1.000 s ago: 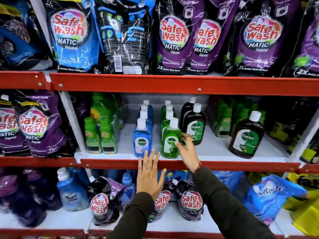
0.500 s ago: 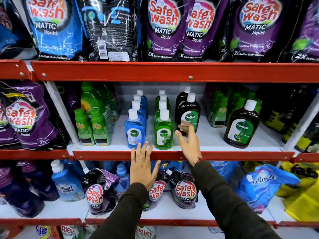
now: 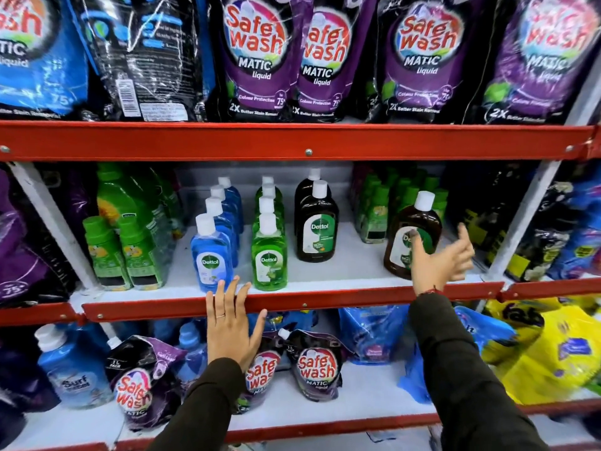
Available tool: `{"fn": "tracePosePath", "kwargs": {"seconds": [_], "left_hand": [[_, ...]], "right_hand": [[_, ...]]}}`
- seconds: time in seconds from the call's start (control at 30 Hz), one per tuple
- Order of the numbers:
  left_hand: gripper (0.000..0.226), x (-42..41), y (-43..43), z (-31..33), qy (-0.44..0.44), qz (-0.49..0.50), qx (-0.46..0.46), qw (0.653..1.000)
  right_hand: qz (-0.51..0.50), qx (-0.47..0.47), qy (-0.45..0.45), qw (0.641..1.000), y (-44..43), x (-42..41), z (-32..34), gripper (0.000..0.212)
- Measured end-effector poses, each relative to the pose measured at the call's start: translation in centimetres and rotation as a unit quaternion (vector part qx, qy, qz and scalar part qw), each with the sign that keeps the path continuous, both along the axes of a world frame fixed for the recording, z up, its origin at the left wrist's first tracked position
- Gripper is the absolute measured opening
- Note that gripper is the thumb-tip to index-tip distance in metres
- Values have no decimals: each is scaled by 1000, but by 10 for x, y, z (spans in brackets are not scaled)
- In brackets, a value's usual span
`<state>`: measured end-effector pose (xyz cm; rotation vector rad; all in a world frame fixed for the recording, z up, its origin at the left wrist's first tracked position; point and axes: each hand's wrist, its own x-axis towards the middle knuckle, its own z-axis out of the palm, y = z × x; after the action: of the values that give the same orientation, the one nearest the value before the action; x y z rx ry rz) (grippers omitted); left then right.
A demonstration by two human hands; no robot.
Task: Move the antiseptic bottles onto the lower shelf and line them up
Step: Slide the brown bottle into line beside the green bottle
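On the middle shelf (image 3: 341, 271) stand rows of Dettol antiseptic bottles: a blue row (image 3: 211, 252), a green row (image 3: 269, 252), and two dark brown bottles (image 3: 316, 227) one behind the other. A lone brown bottle (image 3: 410, 236) stands apart at the right. My right hand (image 3: 439, 258) is open, fingers spread, right in front of that lone bottle; whether it touches is unclear. My left hand (image 3: 232, 323) is open and flat against the red front rail (image 3: 309, 304), just below the blue and green rows.
Green-capped bottles (image 3: 123, 252) stand left of the blue row, and more green bottles (image 3: 383, 206) stand behind on the right. Safe Wash pouches (image 3: 257, 56) fill the top shelf. On the bottom shelf lie pouches (image 3: 315, 372) and a Surf bottle (image 3: 70, 375); yellow bags (image 3: 553, 349) at right.
My right hand has swung from near the green and dark bottles rightward to the lone brown bottle. The left hand stays on the rail. The camera has moved closer.
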<state>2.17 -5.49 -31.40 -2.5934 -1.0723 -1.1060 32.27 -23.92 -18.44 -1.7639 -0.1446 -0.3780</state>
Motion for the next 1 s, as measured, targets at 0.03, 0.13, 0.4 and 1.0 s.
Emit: {"fn": "tracePosePath", "kwargs": {"seconds": [0.03,0.13,0.4,1.0], "left_hand": [[65,1,0,-1,-2,2,3,1000],[65,3,1,-3,-9,6,4,1000],[64,5,3,-7,-16,10,9,1000],[64,4,4,-8,-9,12,9,1000]], "right_hand": [[44,8,14,999,-4,8,-3,80],[187,92,35,978,-13,24,-7,58],[302,115,4,946,-14,22,-1,43],[480,47,27,876,70,-53,-2,46]]}}
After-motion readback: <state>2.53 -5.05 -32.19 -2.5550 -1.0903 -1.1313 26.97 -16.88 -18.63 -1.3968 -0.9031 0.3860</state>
